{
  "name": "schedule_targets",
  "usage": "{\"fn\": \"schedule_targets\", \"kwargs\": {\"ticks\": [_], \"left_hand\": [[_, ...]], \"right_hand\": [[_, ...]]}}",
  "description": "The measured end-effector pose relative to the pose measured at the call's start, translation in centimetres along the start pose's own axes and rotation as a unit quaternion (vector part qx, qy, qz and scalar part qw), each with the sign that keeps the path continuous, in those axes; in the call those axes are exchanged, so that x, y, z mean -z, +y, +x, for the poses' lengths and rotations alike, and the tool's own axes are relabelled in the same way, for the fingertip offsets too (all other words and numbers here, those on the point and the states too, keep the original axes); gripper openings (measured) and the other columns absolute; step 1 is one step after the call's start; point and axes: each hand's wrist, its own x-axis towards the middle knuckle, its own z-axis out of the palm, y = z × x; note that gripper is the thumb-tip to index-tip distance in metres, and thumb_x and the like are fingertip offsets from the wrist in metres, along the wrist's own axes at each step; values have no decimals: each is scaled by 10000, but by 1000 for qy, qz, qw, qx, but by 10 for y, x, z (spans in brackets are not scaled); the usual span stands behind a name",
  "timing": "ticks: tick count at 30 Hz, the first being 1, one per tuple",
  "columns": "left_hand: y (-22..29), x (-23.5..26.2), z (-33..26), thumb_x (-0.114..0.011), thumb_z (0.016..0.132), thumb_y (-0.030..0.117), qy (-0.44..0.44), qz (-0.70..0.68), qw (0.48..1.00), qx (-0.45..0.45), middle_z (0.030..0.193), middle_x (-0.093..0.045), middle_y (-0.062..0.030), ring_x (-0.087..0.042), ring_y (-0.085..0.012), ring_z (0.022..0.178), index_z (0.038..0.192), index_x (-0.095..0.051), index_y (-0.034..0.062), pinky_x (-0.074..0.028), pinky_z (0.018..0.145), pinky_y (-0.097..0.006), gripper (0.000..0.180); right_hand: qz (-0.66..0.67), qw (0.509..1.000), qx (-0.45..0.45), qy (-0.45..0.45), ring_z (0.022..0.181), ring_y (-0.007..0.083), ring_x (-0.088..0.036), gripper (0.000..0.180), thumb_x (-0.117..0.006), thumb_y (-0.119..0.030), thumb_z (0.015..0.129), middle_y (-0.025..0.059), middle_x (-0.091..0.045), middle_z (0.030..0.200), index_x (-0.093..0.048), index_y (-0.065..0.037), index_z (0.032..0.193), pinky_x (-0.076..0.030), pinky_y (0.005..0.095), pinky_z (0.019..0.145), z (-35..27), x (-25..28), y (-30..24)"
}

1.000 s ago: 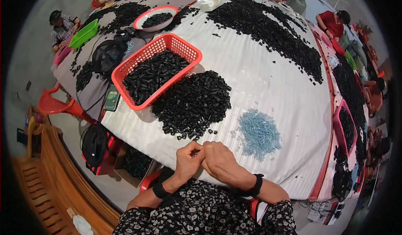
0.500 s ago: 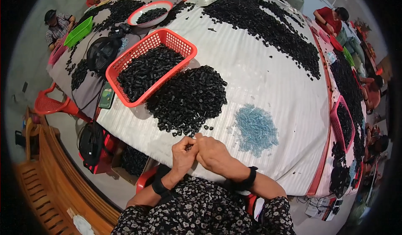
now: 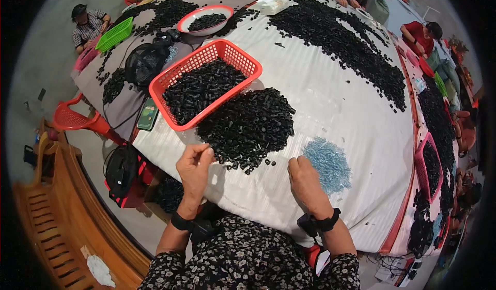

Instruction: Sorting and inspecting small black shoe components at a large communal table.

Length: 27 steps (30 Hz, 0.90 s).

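Hovering left hand [image 3: 194, 174]: over the cloth, by near-left edge of the black heap; thumb + index tips close together — can't tell if a pc. is clamped between.
Right hand [image 3: 307, 181]: at left edge of the blue heap, fingers bunched & curled, tips partly hidden; can't tell what they grip.
Wrists: dark band on each, floral sleeves nearer.
Black heap [image 3: 253, 130]: small black plastic pcs., loose on the desk, just right of the red basket & partly against it; a few strays at its near edge.
Blue heap [image 3: 330, 166]: small see-through bluish pcs., spread low, right of the black heap w/ bare cloth between.
Red basket [image 3: 240, 57]: lattice walls, well filled w/ more black pcs., far-left of the hands.
Green device [image 3: 148, 115]: flat, phone-like, just left of the basket.
Desk [image 3: 361, 140]: whitish striped cloth over it.
Far spread [image 3: 320, 32]: wide band of black pcs. across far right.
Bowl [image 3: 186, 22]: white w/ red rim, far of the basket, black pcs. in it.
Co-workers: one in checked shirt [image 3: 88, 29] far left, one in red top [image 3: 416, 37] far right.
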Motion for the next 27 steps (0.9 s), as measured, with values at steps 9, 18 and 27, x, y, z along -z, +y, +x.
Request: {"fn": "schedule_targets", "kwargs": {"ticks": [9,18,27], "left_hand": [[-1,25,84,-610,787,-1,101,323,896,-286,756,-558,-82,-551,-162,666,899,-597,-22,-444,611,-268,115],[7,2,53,-586,718,-55,14,389,824,-411,804,-551,-132,-538,-313,779,924,-573,-5,-428,698,-388,212],[-49,-41,-8,-598,667,-38,-161,405,838,-329,873,-541,-130,-503,-284,783,921,-583,-6,-438,694,-351,257]], "right_hand": [[51,998,-24,9,718,341,-470,126,-494,56,724,179,-427,779,-425,-2,812,-401,423,620,-5,4,-11],[144,988,-28,44,728,359,-465,77,-500,-1,822,186,-433,793,-429,5,850,-392,424,640,-5,5,-9],[219,975,-33,16,723,370,-507,85,-516,-10,815,186,-472,813,-454,0,872,-421,421,631,0,14,-24]]}}
